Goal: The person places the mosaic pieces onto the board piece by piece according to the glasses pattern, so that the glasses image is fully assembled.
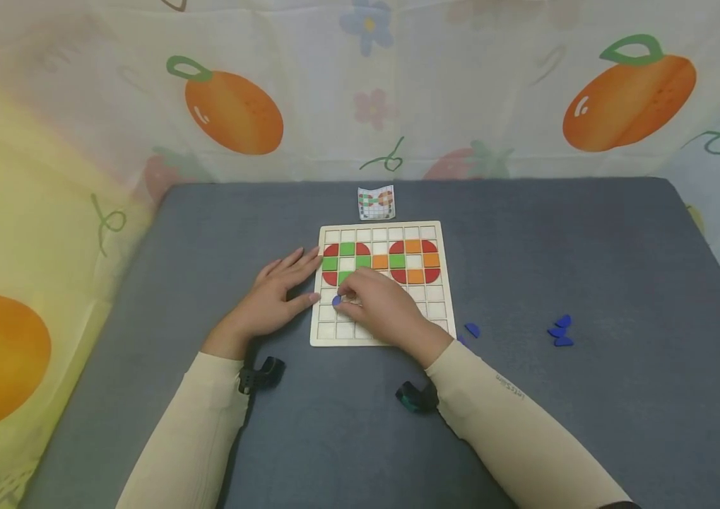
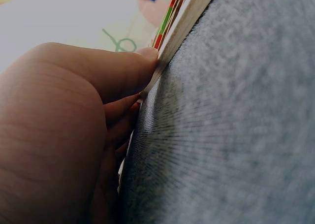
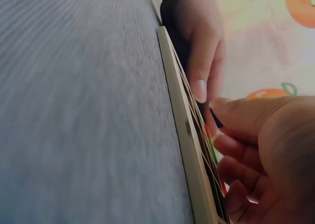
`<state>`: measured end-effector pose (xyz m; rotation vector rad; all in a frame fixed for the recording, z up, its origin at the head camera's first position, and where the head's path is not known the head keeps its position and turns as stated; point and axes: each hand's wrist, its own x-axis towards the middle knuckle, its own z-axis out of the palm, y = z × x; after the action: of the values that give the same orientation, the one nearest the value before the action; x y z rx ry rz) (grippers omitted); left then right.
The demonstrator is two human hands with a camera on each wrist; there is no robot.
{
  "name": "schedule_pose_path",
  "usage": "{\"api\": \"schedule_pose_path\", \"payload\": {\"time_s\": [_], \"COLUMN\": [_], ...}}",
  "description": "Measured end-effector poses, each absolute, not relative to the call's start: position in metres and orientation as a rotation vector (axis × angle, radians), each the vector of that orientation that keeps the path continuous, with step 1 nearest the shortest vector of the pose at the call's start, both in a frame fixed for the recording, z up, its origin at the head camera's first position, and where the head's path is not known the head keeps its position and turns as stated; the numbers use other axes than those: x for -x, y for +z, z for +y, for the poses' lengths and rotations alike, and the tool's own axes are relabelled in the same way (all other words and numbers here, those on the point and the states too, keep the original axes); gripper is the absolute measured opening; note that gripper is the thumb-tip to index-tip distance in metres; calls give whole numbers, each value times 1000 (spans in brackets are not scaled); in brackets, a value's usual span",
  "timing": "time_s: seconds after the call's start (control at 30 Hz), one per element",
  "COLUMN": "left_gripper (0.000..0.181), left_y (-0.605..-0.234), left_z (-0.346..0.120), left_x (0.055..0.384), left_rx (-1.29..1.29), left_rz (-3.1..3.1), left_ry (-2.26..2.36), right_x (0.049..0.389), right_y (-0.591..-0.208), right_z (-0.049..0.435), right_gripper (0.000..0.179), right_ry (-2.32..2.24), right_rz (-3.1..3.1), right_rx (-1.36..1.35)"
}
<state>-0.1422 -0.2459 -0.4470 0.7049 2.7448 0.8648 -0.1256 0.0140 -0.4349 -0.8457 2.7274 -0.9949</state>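
A wooden grid board (image 1: 385,338) lies on the grey table, with red, green and orange tiles set in two ring shapes joined by an orange tile (image 1: 380,261). My right hand (image 1: 388,304) is over the board and pinches a blue quarter-round tile (image 1: 336,300) between thumb and finger, above the left cells. In the right wrist view the dark blue tile (image 3: 216,118) shows at the thumb tip. At the board's left edge my left hand (image 1: 267,300) lies with fingers extended, the thumb touching the rim. Part of the left ring is hidden behind the right hand.
A small pattern card (image 1: 376,203) stands behind the board. One blue tile (image 1: 472,330) lies just right of the board, another partly hidden near the right wrist. Farther right is a small group of blue tiles (image 1: 563,341). A fruit-print cloth (image 1: 321,85) hangs behind the table.
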Motion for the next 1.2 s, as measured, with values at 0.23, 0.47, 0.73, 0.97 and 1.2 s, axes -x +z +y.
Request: {"api": "schedule_pose_path", "payload": {"time_s": [0.23,0.47,0.73,0.97,1.2], "left_gripper": [75,74,74,75,74], "left_y": [-447,-449,-447,-448,-448], "left_z": [-247,-247,-246,-246,-246], "left_x": [142,143,142,142,142], "left_rx": [-698,-702,-695,-701,-697], "left_rz": [2748,2754,2746,2743,2747], "left_ry": [871,869,873,863,858], "right_x": [131,132,131,131,131], "right_y": [-442,-446,-446,-444,-447], "right_z": [-1,-7,-2,1,2], "right_gripper": [23,26,34,30,30], "right_ry": [-912,-837,-771,-754,-785], "right_rz": [2792,2849,2824,2792,2786], "right_rx": [808,791,933,950,957]}}
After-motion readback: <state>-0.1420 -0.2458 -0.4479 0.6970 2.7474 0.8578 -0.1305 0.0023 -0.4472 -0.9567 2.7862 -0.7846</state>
